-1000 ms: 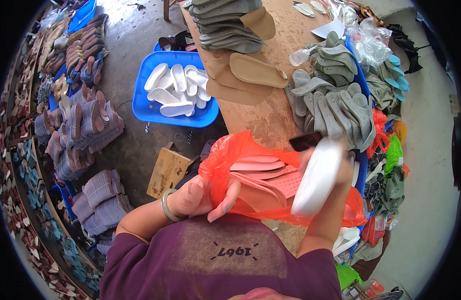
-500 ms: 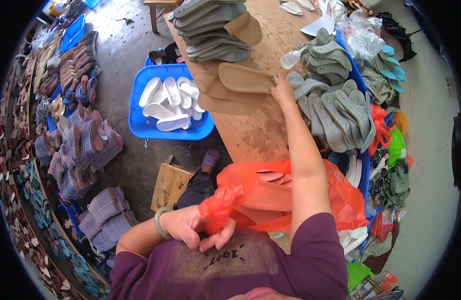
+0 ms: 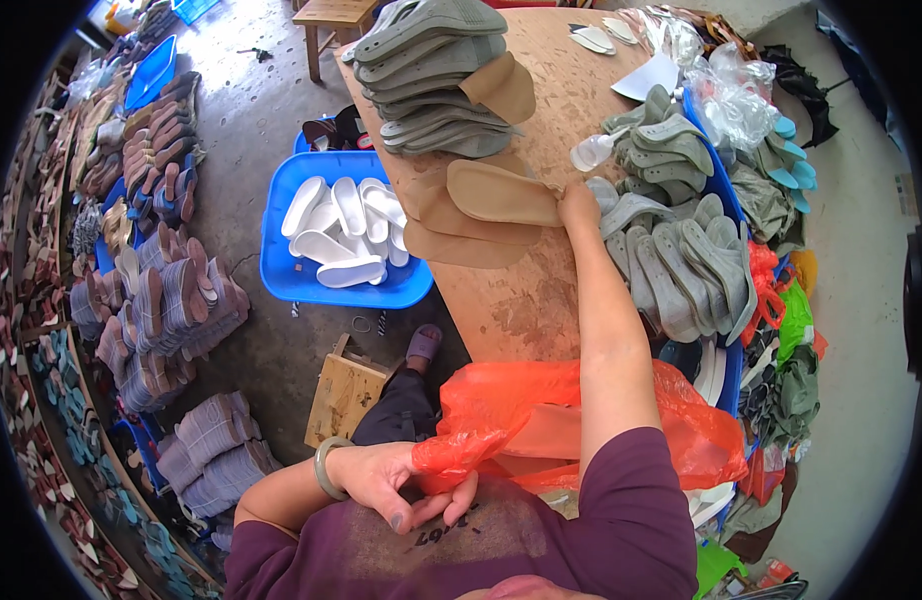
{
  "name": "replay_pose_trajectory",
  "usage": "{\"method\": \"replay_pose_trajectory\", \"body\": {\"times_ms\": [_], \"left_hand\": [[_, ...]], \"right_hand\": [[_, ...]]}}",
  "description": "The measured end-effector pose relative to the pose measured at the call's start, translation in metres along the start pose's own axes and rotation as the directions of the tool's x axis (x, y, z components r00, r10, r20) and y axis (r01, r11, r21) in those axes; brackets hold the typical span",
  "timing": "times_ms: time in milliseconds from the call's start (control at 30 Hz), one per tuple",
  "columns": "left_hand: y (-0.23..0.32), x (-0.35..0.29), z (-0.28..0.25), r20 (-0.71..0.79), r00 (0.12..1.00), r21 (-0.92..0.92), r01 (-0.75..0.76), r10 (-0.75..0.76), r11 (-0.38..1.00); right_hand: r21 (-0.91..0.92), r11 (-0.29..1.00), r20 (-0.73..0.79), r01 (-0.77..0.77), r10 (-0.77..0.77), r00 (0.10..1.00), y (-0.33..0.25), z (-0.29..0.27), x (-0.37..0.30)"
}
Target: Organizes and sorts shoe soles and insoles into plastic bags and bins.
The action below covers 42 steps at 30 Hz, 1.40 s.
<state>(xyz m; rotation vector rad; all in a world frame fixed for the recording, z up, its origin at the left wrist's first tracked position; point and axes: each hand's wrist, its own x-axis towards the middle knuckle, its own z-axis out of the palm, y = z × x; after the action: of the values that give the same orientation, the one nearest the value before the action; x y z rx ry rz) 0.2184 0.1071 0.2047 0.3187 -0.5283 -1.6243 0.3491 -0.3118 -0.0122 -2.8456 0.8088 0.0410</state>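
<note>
At the heel end of a tan insole, my right hand pinches its edge. This insole lies over several brown insole sheets on the wooden table. Close to my body, my left hand grips the gathered edge of a red plastic bag. Flat pinkish pieces show inside the bag, partly hidden by its film and my right forearm. A tall stack of grey shoe soles stands beyond the insoles, with one brown sheet sticking out of it.
More grey soles fill a blue bin along the table's right edge, near a small clear bottle. On the floor to the left are a blue basin of white soles, a wooden stool and stacked plaid slippers.
The whole view has shifted, so the table and its things sit lower in the picture. Both hands keep their holds. Pink pieces at the bag's mouth no longer show.
</note>
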Motion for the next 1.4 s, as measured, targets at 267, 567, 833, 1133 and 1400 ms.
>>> {"method": "replay_pose_trajectory", "body": {"times_ms": [267, 567, 833, 1133, 1400], "left_hand": [[0.004, 0.03, 0.016, 0.164, 0.965, 0.058, 0.196, -0.203, 0.979], [-0.002, 0.09, 0.077, -0.03, 1.0, 0.272, 0.003, 0.006, 0.962], [-0.015, 0.191, 0.119, 0.031, 0.962, 0.645, -0.227, 0.272, 0.73], [-0.09, 0.174, 0.128, -0.324, 0.818, 0.754, 0.526, 0.475, -0.392], [-0.311, 0.27, 0.218, 0.413, 0.911, 0.907, -0.411, -0.001, -0.095]], "right_hand": [[0.191, 0.928, -0.172, 0.32, -0.289, 0.942, 0.001, -0.094, -0.05], [-0.064, 0.887, -0.5, 0.457, -0.425, 0.755, 0.029, -0.333, -0.272], [0.572, 0.808, -0.584, 0.141, 0.281, 0.762, 0.142, -0.451, -0.597], [0.719, 0.616, -0.134, -0.322, 0.578, 0.805, 0.229, -0.327, -0.758], [0.565, 0.738, -0.107, -0.37, 0.51, 0.854, 0.232, -0.318, -0.788]]}}
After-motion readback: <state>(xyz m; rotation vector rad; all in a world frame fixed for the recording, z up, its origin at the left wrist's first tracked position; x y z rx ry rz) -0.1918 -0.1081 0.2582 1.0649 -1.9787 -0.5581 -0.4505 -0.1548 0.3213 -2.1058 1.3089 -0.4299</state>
